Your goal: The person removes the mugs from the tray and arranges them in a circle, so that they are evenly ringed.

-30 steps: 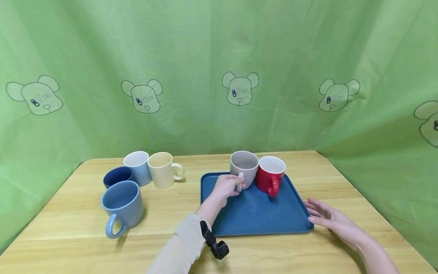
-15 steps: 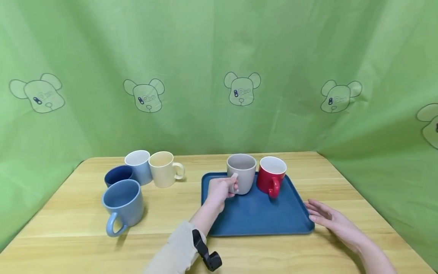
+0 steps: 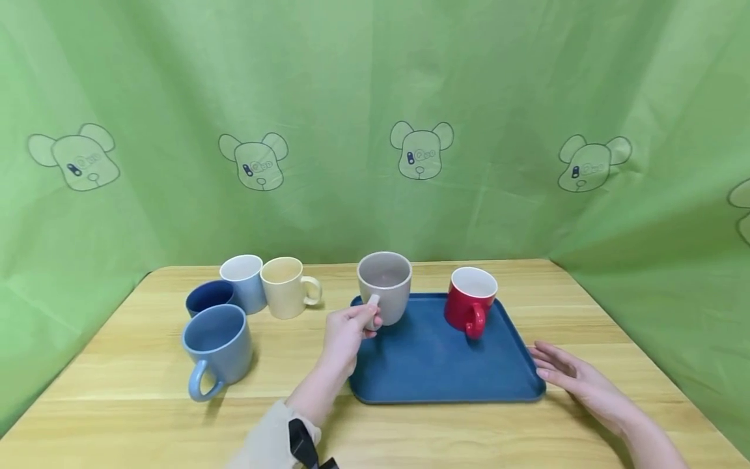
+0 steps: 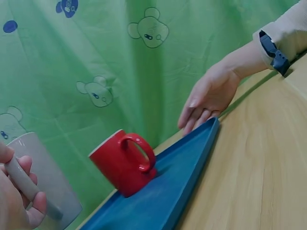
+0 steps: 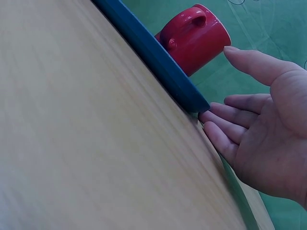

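Note:
My left hand (image 3: 344,333) grips the handle of a grey mug (image 3: 388,290), its fingers curled round it. The mug is upright over the left back corner of a blue tray (image 3: 445,371); whether its base touches the tray I cannot tell. A red mug (image 3: 471,303) stands on the tray's back right part, handle towards me. Beside the tray's right edge, my right hand (image 3: 577,381) lies with relaxed fingers and holds nothing. In the right wrist view, the fingertips of this right hand (image 5: 268,120) are at the tray's corner (image 5: 192,100).
Left on the wooden table (image 3: 135,371) several mugs stand close together: a blue one (image 3: 219,348) in front, a dark blue one (image 3: 209,294), a light blue one with white inside (image 3: 246,286) and a cream one (image 3: 284,290). A green curtain (image 3: 334,130) hangs behind.
My left hand has moved the grey mug leftwards, away from beside the red mug to the tray's left side. The right hand stays at the tray's right edge. The view has shifted slightly.

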A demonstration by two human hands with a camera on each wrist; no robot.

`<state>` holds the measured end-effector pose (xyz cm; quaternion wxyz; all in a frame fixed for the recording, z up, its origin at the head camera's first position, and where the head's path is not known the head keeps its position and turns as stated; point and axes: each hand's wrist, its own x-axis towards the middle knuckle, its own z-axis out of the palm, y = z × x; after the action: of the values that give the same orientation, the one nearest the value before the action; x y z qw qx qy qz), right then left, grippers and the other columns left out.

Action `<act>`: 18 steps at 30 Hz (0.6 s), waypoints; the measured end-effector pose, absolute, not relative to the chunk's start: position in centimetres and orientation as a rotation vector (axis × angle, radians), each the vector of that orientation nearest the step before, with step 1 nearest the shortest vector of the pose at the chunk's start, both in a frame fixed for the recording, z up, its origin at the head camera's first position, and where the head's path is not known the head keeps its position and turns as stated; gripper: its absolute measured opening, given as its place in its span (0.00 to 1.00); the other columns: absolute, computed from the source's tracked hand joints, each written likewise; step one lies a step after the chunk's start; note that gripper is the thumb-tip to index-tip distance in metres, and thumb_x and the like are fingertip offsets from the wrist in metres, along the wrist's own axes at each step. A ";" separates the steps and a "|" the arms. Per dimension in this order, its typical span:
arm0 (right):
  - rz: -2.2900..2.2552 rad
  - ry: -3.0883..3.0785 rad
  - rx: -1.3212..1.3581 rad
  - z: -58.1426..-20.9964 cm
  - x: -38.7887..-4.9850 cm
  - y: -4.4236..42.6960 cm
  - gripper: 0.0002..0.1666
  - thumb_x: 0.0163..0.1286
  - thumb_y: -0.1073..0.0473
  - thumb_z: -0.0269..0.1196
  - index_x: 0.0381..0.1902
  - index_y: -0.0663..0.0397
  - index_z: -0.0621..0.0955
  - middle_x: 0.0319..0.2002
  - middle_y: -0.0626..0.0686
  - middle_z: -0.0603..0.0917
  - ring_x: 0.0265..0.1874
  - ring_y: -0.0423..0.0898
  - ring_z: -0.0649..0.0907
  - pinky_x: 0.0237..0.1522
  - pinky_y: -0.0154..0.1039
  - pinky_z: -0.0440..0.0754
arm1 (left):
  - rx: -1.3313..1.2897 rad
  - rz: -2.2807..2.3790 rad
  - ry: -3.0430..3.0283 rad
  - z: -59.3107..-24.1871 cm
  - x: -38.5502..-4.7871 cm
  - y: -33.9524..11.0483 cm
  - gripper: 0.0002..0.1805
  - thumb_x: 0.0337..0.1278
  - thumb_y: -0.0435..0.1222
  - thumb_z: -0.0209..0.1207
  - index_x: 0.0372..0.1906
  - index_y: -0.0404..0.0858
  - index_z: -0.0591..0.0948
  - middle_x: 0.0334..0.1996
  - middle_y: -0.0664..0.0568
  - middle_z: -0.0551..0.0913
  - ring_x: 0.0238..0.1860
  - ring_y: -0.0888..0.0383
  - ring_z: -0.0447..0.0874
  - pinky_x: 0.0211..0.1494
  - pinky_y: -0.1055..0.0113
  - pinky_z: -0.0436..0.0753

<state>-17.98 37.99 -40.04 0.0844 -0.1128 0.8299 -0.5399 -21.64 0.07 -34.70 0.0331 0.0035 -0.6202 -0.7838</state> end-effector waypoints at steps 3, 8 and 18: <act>-1.614 2.475 -0.348 -40.1 -18.0 38.1 0.35 0.72 0.62 0.49 0.68 0.75 0.49 0.64 0.71 0.61 0.50 0.22 0.69 0.47 0.19 0.65 | 0.012 -2.387 -1.888 -34.5 -21.3 -0.8 0.15 0.59 0.30 0.56 0.38 0.17 0.78 0.17 0.55 0.79 0.25 0.62 0.77 0.29 0.72 0.75; -1.634 2.455 -0.350 -40.1 -18.0 38.1 0.35 0.72 0.62 0.49 0.68 0.75 0.48 0.64 0.70 0.61 0.50 0.25 0.72 0.47 0.19 0.66 | 0.018 -2.329 -1.869 -34.3 -20.6 -2.1 0.14 0.59 0.29 0.56 0.38 0.16 0.78 0.18 0.55 0.79 0.25 0.63 0.77 0.29 0.73 0.76; -1.600 2.463 -0.285 -40.0 -18.0 37.9 0.37 0.72 0.58 0.50 0.69 0.72 0.49 0.65 0.72 0.57 0.50 0.20 0.68 0.47 0.19 0.64 | 0.135 -2.281 -1.817 -34.9 -19.3 -4.7 0.14 0.59 0.28 0.56 0.40 0.16 0.78 0.20 0.52 0.81 0.26 0.62 0.79 0.31 0.71 0.78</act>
<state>-18.00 37.95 -40.04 0.0950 -0.0962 0.8309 -0.5397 -19.33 -4.66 -34.88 0.1108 0.0460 -0.6185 -0.7766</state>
